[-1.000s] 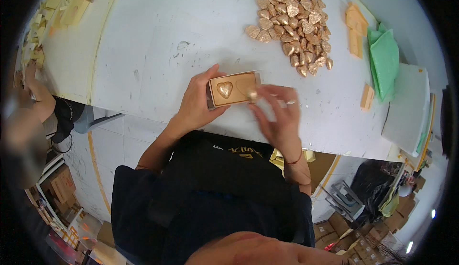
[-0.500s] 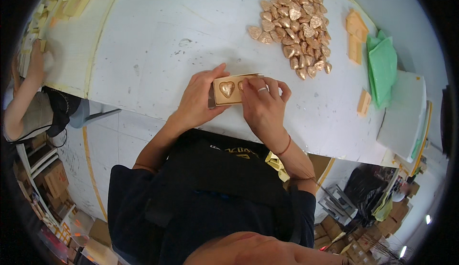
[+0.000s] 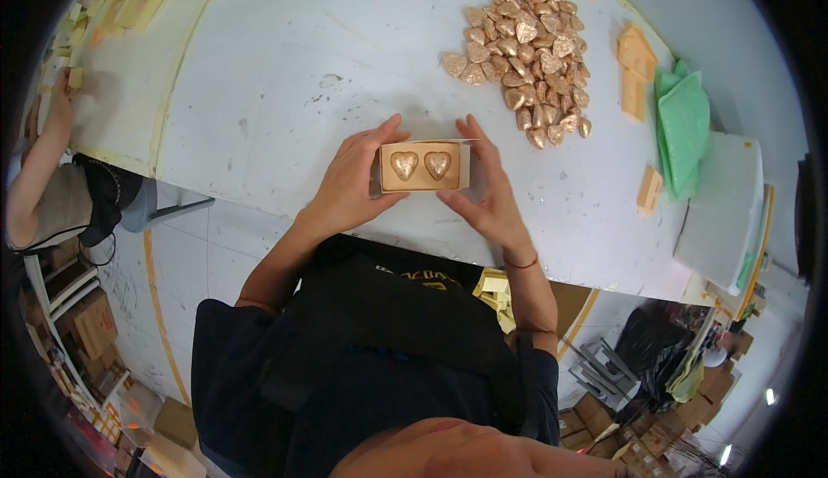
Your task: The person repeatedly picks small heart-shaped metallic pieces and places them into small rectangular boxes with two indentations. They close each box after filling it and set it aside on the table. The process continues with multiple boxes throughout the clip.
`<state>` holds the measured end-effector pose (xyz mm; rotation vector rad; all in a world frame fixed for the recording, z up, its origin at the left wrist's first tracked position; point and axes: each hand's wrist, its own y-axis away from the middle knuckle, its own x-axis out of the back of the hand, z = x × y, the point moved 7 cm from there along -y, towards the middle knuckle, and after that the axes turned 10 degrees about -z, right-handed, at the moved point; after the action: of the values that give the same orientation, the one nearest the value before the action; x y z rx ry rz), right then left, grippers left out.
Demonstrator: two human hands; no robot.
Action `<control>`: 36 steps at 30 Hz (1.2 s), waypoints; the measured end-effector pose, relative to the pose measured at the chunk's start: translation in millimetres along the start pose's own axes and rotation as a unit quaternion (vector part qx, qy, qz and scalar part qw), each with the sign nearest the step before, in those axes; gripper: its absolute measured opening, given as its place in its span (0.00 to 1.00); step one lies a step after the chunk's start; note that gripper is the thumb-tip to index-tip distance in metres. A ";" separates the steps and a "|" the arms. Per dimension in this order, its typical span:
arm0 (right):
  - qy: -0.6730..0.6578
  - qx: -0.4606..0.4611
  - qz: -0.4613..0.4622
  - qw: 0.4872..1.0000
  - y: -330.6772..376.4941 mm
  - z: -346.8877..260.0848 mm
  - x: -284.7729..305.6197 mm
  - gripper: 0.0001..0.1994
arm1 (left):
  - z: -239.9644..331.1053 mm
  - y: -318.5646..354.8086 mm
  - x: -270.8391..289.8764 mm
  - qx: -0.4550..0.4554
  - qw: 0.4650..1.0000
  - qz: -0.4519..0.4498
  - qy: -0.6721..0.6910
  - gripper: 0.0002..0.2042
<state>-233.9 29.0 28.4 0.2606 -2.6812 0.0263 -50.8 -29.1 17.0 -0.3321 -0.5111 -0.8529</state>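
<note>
A small open box (image 3: 421,184) with a tan insert lies in front of me at the near part of the table. Two heart-shaped candies in copper foil, a left heart (image 3: 404,166) and a right heart (image 3: 437,166), sit side by side in its hollows. My left hand (image 3: 348,178) grips the box's left end, fingers at the far corner and thumb along the near side. Around the right end curves my right hand (image 3: 493,195), its thumb at the near corner and its fingers by the far one.
A pile of foil hearts (image 3: 535,55) covers the far right of the white table (image 3: 285,64). Orange insert pieces (image 3: 634,68) and a green plastic sheet (image 3: 681,128) lie farther right. At the far left, another person's arm (image 3: 53,137) reaches over yellowish boxes (image 3: 142,3).
My right hand has let go of the right heart, now fully visible in its hollow, and moved to the box's right end. The left hand keeps its hold.
</note>
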 end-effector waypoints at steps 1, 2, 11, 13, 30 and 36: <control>-0.002 -0.011 0.021 1.000 0.7 4.7 -6.7 0.46 | 0.2 -0.8 -0.7 -0.003 1.000 -0.001 0.001 0.51; -0.008 -0.015 0.023 1.000 -1.1 1.4 -11.7 0.44 | -0.2 -0.4 0.1 -0.004 1.000 0.001 0.000 0.51; -0.261 -0.003 -0.093 0.961 0.5 29.7 2.7 0.28 | -20.0 11.8 30.4 0.018 0.988 -0.012 0.151 0.31; -0.270 -0.020 -0.058 0.961 -4.1 32.0 -2.9 0.29 | -15.8 5.6 21.2 0.018 0.997 -0.041 0.067 0.24; 0.078 0.156 0.008 0.985 5.1 -14.6 8.1 0.22 | -4.5 -16.3 -7.6 -0.019 0.991 0.060 0.116 0.23; 0.258 0.204 0.016 0.944 8.7 -12.3 -0.4 0.30 | -6.1 -14.3 -1.7 -0.047 0.990 0.014 0.135 0.24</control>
<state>-229.9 38.4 39.5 0.2894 -2.1328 0.5821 -61.2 -39.7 12.1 -0.3029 -0.2143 -0.8804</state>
